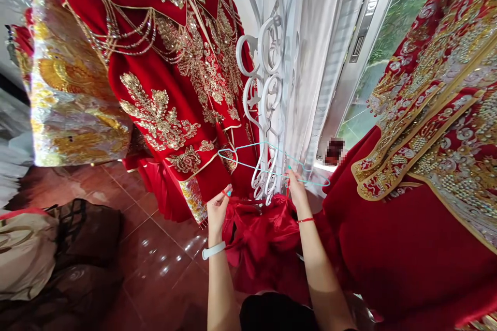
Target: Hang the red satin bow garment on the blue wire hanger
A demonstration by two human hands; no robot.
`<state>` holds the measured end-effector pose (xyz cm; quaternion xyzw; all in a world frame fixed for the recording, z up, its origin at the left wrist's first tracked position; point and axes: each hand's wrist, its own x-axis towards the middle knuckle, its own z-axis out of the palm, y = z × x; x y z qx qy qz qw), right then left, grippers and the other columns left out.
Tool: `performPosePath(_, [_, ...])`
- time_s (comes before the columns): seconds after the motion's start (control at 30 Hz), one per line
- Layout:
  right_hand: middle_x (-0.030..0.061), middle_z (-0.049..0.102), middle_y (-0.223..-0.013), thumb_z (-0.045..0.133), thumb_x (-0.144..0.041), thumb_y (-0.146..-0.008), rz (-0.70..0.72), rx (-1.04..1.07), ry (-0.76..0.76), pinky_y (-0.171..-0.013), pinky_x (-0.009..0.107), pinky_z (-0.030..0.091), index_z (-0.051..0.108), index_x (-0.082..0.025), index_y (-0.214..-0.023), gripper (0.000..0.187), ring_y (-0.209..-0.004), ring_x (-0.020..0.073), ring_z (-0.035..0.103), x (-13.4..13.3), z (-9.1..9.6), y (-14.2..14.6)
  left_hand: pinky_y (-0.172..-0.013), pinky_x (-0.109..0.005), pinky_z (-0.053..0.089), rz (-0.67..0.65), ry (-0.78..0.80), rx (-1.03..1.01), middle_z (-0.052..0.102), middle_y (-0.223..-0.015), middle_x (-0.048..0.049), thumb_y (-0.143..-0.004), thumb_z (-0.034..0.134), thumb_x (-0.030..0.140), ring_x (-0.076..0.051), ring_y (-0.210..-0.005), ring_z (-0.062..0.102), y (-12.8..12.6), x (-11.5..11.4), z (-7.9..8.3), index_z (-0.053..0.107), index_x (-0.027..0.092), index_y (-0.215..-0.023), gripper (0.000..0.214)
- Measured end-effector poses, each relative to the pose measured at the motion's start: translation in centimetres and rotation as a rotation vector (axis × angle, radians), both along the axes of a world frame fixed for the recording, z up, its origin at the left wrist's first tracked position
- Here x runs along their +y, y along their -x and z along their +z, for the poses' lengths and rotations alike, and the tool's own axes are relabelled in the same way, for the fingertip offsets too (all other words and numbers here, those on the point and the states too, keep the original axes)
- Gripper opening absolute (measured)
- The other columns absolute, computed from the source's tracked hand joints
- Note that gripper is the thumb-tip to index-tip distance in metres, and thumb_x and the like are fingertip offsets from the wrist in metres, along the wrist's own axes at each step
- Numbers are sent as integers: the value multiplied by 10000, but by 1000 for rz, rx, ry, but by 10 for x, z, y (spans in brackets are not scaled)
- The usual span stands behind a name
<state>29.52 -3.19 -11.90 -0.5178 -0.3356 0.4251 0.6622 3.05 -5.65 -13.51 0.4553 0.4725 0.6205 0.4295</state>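
A shiny red dress [267, 240] hangs down between my arms. My left hand [218, 206] pinches its upper left edge, where a thin red strip shows at the fingertips. With fingers closed, my right hand [297, 189] grips a narrow red strap on the dress's other side. A turquoise wire hanger [243, 164] spans the space just above the dress; its lower bar passes by my right fingertips, and whether they touch it I cannot tell. Left of the hanger hangs a red jacket [155, 108] with gold beading, its cuff close to my left hand.
A white scrollwork metal stand [267, 88] rises ahead, beside a white curtain [310, 62] and a glass door [359, 108]. Another embroidered red garment [427, 165] fills the right side. Bags [27, 253] lie on the tiled floor [155, 264] at left.
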Motion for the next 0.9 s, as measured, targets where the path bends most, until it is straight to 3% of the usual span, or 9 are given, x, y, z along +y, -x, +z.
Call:
performPosePath(0.1, [35,730,-784,645,-519,-655,-84,101,4,-525,273,391,595,-263,-737,273,-595,150,558,4,6,2,-1095,-464,509,42,-26,67,730,-1236,-149,-723,790,438,-309,-1220,665,13,0,5,778,135,-1094,479])
performPosePath(0.27, [49,729,-739,668,-406,-560,87,86,10,-569,287,441,645,-255,-740,237,-730,208,648,-7,14,-22,-1042,-492,549,92,-50,136,757,-1169,-151,-695,805,458,-332,-1176,687,34,14,23,772,119,-1083,516])
performPosePath(0.57, [41,709,-762,744,-363,-576,226,90,53,-524,258,411,640,-219,-718,228,-639,148,589,-16,20,-36,-1046,-505,528,-101,-142,281,726,-1228,-187,-642,838,580,-360,-1191,671,54,33,84,763,121,-1129,673])
performPosePath(0.77, [17,686,-715,733,-317,-537,262,153,101,-494,228,358,656,-208,-697,208,-588,111,535,-14,18,-28,-975,-434,555,-313,-192,554,784,-1084,-136,-745,767,532,-333,-1085,711,41,33,125,806,149,-963,443])
performPosePath(0.9, [10,675,-701,714,-344,-595,264,142,119,-469,242,310,635,-213,-690,181,-509,90,457,-11,15,-23,-847,-375,575,-375,-211,753,790,-894,-104,-801,699,512,-270,-884,721,32,37,140,776,160,-817,360])
